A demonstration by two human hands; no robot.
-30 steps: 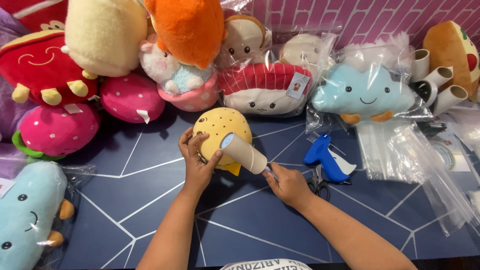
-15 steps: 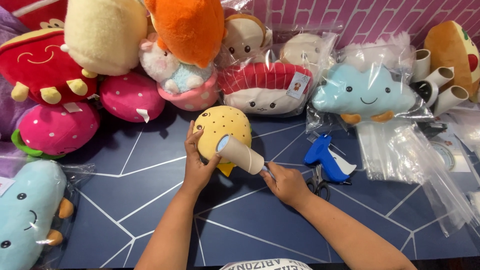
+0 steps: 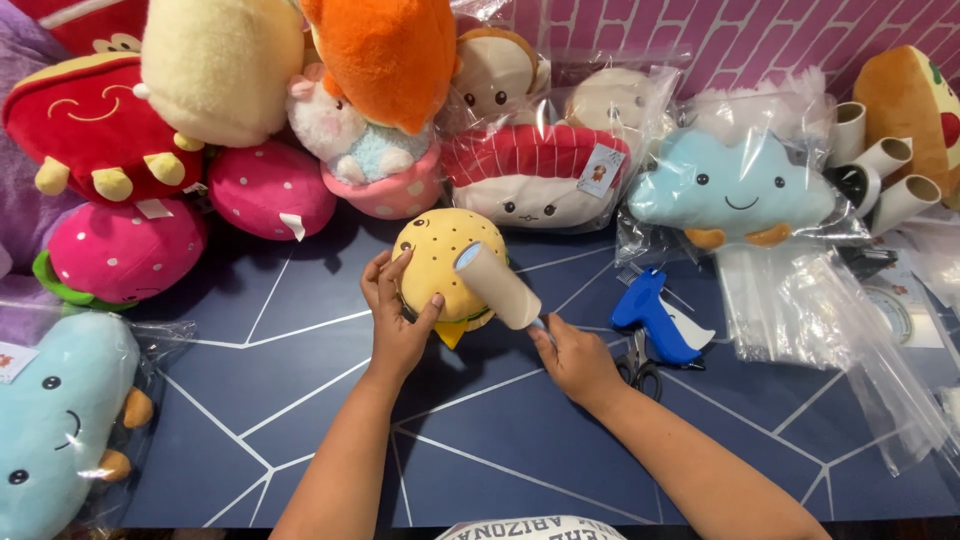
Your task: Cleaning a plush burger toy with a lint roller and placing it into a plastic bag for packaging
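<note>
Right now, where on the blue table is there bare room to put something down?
The table is bare in front, between the bagged blue plush and the left hand. A second bare patch lies under the right hand, left of the plastic bags. The back row of plush toys is crowded, as is the right side around the blue tool.

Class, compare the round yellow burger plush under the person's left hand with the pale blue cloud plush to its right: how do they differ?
The round yellow burger plush is bare; the pale blue cloud plush sits in a clear plastic bag. The left hand grips the burger plush, while no hand touches the cloud plush. The burger plush lies on the dark blue table; the cloud plush leans among the back row. Both are soft toys.
</note>
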